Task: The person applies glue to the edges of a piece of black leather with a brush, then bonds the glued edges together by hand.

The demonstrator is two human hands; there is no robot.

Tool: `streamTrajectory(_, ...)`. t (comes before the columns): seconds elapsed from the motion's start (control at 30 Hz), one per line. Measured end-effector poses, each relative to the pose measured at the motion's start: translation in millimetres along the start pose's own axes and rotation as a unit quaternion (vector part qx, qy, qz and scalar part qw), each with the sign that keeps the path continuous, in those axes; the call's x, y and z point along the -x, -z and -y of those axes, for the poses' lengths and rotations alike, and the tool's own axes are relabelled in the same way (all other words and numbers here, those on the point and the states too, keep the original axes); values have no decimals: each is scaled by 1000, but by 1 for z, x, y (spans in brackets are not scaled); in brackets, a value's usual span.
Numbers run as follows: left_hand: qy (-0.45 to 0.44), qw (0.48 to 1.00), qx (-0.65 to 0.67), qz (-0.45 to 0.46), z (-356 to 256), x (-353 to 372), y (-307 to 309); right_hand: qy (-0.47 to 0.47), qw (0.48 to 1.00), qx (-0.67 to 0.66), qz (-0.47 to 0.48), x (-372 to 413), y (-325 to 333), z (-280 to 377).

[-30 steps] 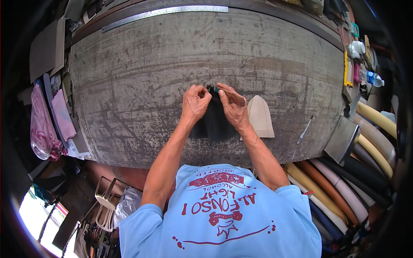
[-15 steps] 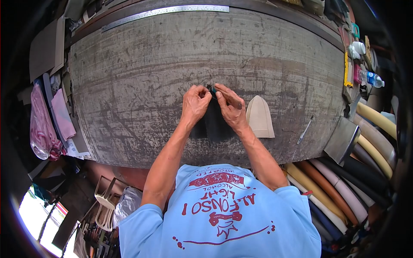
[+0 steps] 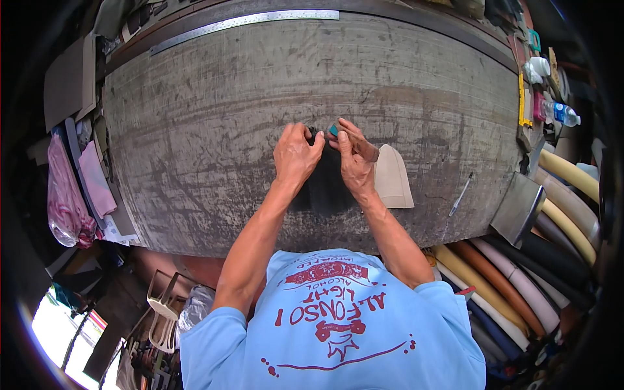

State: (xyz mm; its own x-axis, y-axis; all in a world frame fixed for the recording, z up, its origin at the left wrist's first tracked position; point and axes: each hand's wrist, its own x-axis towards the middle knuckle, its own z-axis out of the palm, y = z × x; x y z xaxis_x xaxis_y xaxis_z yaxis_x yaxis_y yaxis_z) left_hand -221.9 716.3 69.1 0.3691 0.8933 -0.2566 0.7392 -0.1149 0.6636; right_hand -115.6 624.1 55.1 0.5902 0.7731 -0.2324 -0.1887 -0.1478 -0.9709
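Black material (image 3: 325,182) lies on the worn table between my forearms, its upper end at my fingers. My left hand (image 3: 298,153) pinches the top edge of this dark piece with thumb and fingers. My right hand (image 3: 355,159) is closed around a small tool with a teal part (image 3: 334,130) at its tip and a brown, flat part crossing the fingers. Just right of that hand lies a beige pointed template (image 3: 392,179), partly covered by it.
A pen (image 3: 461,194) lies on the right of the table (image 3: 195,130). A metal ruler (image 3: 247,23) runs along the far edge. Rolls of material (image 3: 507,279) and a metal block (image 3: 518,208) are at the right, a bottle (image 3: 564,116) above them. Pink plastic (image 3: 65,195) hangs left.
My hands have moved slightly apart at the top of the black material. The right hand has tilted, showing more of the teal part.
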Motion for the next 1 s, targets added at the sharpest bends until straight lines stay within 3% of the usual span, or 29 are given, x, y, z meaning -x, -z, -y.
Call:
streamTrajectory(0.1, 26, 998, -58, 22, -8, -6, 1, -7, 1000, -6, 4, -4, 0, 6)
streamTrajectory(0.2, -5, 995, -86, 42, -1, -9, -5, -35, 999, 9, 22, -10, 1, 12)
streamTrajectory(0.53, -39, 995, -36, 81, 9, -13, 3, -24, 993, 70, 92, -20, 1, 14)
streamTrajectory(0.63, -35, 995, -32, 93, 8, -13, 5, 4, 996, 38, 84, -18, -1, 11)
streamTrajectory(0.83, -36, 995, -32, 89, 6, -13, 6, -52, 994, -25, 91, -18, -1, 13)
streamTrajectory(0.93, -43, 995, -29, 80, 9, -12, 4, 17, 988, 82, 132, -22, 10, 2)
streamTrajectory(1.0, -44, 996, -26, 76, 9, -11, 5, 35, 988, 79, 128, -22, 10, -2)
